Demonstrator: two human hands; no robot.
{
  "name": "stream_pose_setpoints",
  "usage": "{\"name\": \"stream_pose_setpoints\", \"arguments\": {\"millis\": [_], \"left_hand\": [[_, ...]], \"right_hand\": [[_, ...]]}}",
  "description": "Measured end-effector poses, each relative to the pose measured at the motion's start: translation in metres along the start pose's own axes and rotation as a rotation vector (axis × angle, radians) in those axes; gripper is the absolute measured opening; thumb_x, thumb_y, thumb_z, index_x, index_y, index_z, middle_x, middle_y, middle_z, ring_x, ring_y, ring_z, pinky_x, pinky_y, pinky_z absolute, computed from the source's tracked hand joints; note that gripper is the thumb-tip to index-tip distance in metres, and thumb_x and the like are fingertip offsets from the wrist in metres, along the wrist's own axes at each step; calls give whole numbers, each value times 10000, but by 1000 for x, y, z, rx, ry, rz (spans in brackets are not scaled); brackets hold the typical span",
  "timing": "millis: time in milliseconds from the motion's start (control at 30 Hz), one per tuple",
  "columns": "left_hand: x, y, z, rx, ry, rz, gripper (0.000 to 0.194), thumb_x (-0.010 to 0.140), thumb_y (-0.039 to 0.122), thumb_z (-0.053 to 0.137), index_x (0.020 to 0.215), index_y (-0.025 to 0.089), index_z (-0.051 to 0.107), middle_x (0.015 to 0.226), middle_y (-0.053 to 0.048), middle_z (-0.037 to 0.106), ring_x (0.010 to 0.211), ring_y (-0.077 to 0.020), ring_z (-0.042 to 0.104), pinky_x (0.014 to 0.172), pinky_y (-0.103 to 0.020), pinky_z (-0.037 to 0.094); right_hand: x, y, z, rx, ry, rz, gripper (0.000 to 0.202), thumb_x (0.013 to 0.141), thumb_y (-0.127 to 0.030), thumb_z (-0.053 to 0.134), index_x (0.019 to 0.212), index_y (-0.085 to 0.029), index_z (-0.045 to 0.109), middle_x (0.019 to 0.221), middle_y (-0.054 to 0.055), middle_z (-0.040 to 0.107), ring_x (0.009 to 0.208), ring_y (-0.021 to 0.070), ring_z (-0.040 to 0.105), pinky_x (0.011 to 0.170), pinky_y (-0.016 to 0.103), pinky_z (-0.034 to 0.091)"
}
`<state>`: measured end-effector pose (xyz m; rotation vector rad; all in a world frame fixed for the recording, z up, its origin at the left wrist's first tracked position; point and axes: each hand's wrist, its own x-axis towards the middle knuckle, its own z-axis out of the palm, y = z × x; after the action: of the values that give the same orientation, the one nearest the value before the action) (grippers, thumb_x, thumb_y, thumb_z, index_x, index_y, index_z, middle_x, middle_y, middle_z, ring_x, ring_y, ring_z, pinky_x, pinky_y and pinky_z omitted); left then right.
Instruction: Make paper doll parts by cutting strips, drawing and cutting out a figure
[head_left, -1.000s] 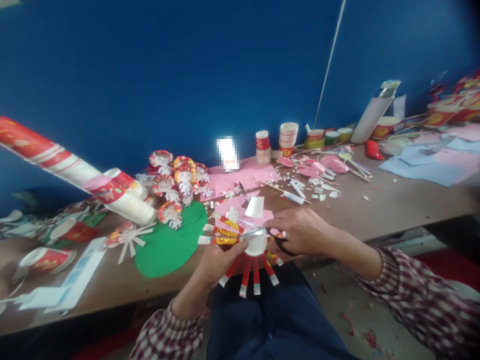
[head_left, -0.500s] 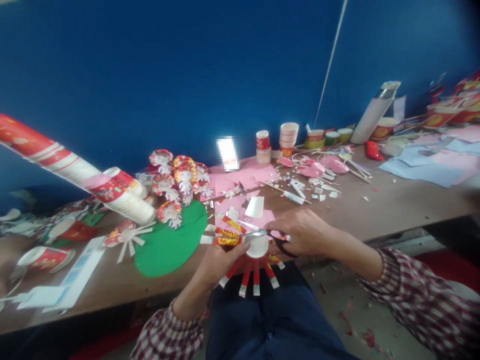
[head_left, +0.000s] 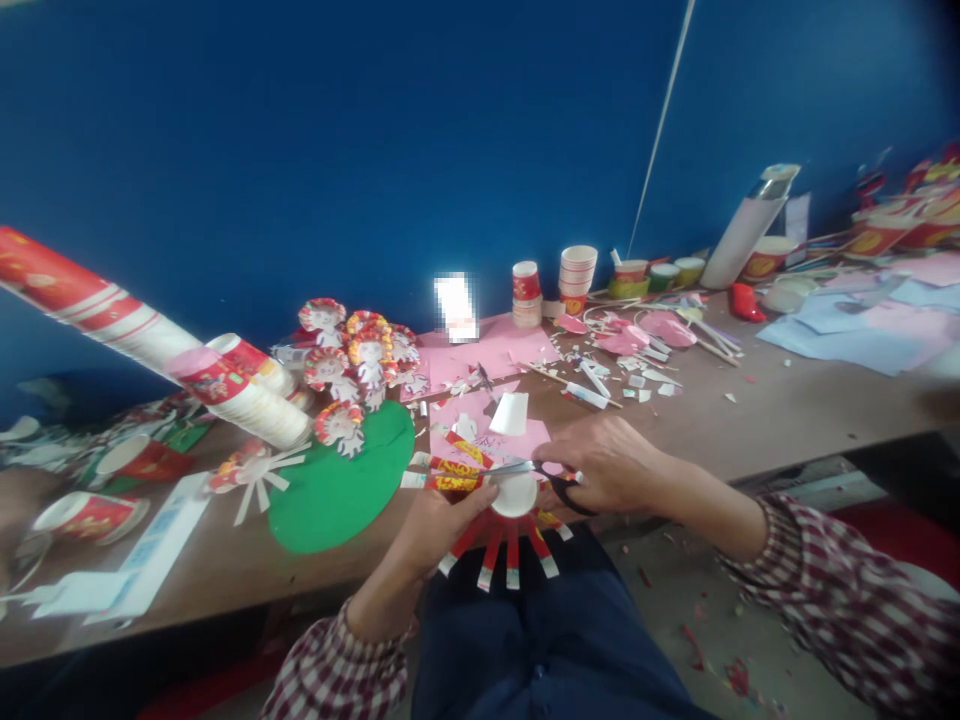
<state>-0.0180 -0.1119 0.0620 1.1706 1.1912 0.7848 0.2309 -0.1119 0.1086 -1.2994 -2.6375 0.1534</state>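
My left hand (head_left: pixel 450 515) grips a red paper cup (head_left: pixel 514 496) whose wall is slit into strips that fan out around its round white base. Several strips with pale ends hang down over my lap; others, red and yellow, point left. In my right hand (head_left: pixel 596 462) is a pair of scissors (head_left: pixel 517 468), my fingers wrapped through the black handles. The blades lie across the upper side of the cup, next to my left thumb, and look nearly closed. Just beyond the cup, a white piece of cut cup (head_left: pixel 510 413) rests on pink paper (head_left: pixel 448 412).
A green oval sheet (head_left: pixel 345 500) lies to the left, near paper figures with frilled edges (head_left: pixel 370 352). Long stacks of paper cups (head_left: pixel 247 400) lean behind it. Paper scraps, a pen (head_left: pixel 586 396) and small cup stacks (head_left: pixel 577 275) lie farther back. Another person's hand (head_left: pixel 22 520) shows at far left.
The scissor blades have closed together a little over the cup's strips. Both hands and the cup stay in nearly the same place.
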Motion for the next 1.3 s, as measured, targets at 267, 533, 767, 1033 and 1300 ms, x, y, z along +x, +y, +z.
{"name": "stream_pose_setpoints", "arguments": {"millis": [267,533,767,1033,1300], "left_hand": [[1,1,2,-107,-28,-18,408,697,363,795,1039,158,710,1101,-106,719,1040,-274,653,967,-419,481],[1,1,4,-140,-12,-26,436,685,359,803,1056,149,709,1107,-112,717,1037,-270,656,964,-418,481],[2,0,4,-113,4,-29,450,677,372,805,1056,147,713,1109,-112,718,1040,-270,655,963,-414,486],[1,-3,0,26,42,-18,424,684,414,787,1011,149,738,1068,-117,730,1049,-298,651,952,-425,482],[1,-1,0,50,75,-37,434,664,429,796,999,158,747,1042,-106,738,1009,-284,662,916,-395,497]], "right_hand": [[0,-2,-3,-20,-7,11,187,798,-317,566,874,-194,686,692,31,654,610,145,514,545,285,139],[-3,0,-2,-2,26,1,160,781,-286,545,815,-188,667,668,26,643,594,136,501,542,289,136],[-3,-2,-6,-7,5,6,142,761,-262,542,800,-187,657,679,36,662,604,146,523,542,286,140],[-5,-1,-7,41,0,-15,141,752,-291,568,812,-198,655,687,19,653,609,143,518,534,277,154],[-5,-1,-9,56,-22,-4,160,787,-331,576,796,-195,658,681,26,646,616,144,508,541,277,163]]}}
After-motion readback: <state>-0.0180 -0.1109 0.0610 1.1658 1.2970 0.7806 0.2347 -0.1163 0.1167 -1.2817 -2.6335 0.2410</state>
